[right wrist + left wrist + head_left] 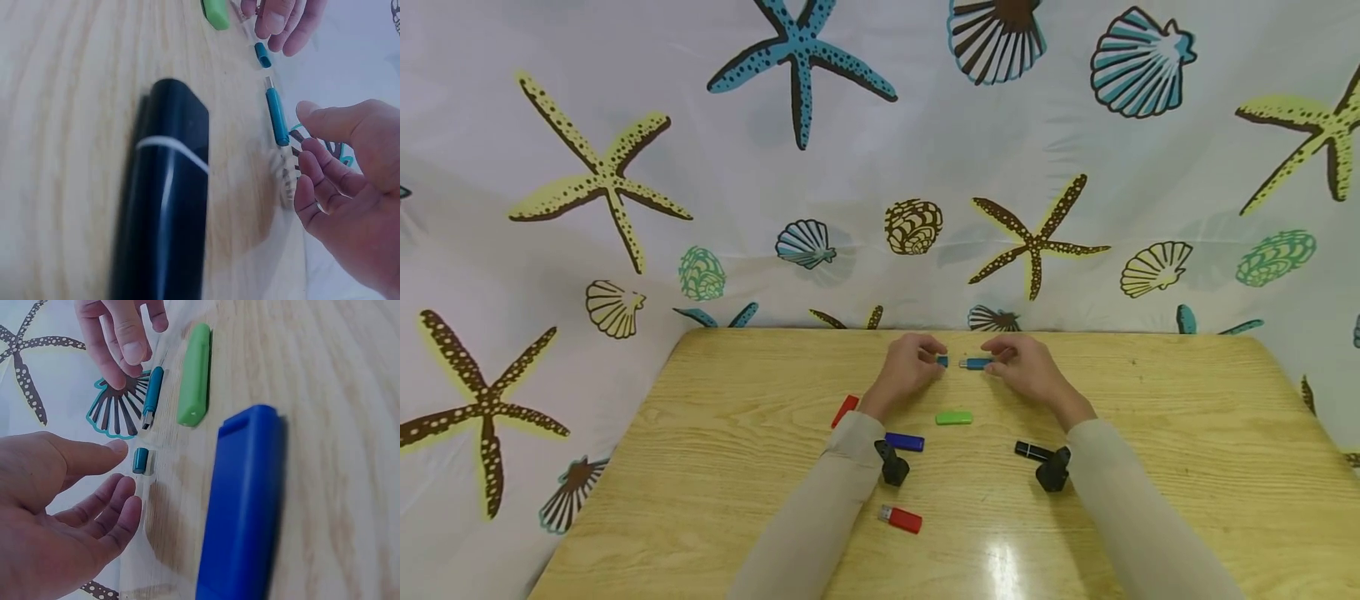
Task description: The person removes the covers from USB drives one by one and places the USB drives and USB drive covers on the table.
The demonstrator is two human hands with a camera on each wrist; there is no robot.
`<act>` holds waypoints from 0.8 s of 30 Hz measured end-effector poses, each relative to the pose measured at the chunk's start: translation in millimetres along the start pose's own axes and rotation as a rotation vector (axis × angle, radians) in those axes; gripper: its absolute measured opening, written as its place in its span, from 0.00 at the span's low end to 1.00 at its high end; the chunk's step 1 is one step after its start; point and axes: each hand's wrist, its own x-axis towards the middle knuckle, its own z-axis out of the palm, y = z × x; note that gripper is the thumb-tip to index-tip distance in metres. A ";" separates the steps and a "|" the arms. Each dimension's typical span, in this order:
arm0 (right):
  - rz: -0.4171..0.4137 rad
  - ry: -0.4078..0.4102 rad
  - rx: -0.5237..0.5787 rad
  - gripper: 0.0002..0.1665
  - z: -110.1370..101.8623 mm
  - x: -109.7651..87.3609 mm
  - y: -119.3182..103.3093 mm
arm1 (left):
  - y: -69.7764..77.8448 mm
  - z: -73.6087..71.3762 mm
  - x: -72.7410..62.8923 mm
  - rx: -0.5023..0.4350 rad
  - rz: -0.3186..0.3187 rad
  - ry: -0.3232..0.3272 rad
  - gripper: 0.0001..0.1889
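A teal-blue USB stick [976, 364] lies uncapped near the table's back edge, its metal plug pointing left. Its small blue cap [140, 460] sits a short gap away, in line with the plug. My left hand [912, 362] hovers beside the cap; in the left wrist view, thumb and loosely bent fingers are spread with nothing between them. At the stick's far end is my right hand [1026, 364], thumb and fingers apart around its tail. The right wrist view shows the stick [277, 119] on the wood, just off those fingertips.
Nearer me lie a green USB stick [953, 418], a dark blue one [904, 442] and a black one [1033, 451]. A red stick [902, 519] shows its plug; another red piece [845, 411] is partly behind my left wrist. A patterned cloth [865, 167] rises behind the table [722, 467].
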 end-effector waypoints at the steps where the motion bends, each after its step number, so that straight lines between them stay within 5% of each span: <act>1: -0.004 0.003 -0.001 0.18 -0.4 -1.6 -0.4 | -0.9 0.1 -1.3 -0.011 0.007 0.008 0.12; 8: -0.041 0.017 0.005 0.18 -6.1 -14.8 -4.3 | 0.1 -2.2 -14.0 -0.085 0.041 0.026 0.09; 16: -0.077 0.064 -0.003 0.17 -7.3 -26.5 -9.4 | 5.5 -6.6 -27.1 -0.104 0.012 0.024 0.10; 24: -0.098 0.083 -0.008 0.17 -6.5 -41.2 -16.2 | 5.3 -10.7 -43.6 -0.133 0.081 0.041 0.11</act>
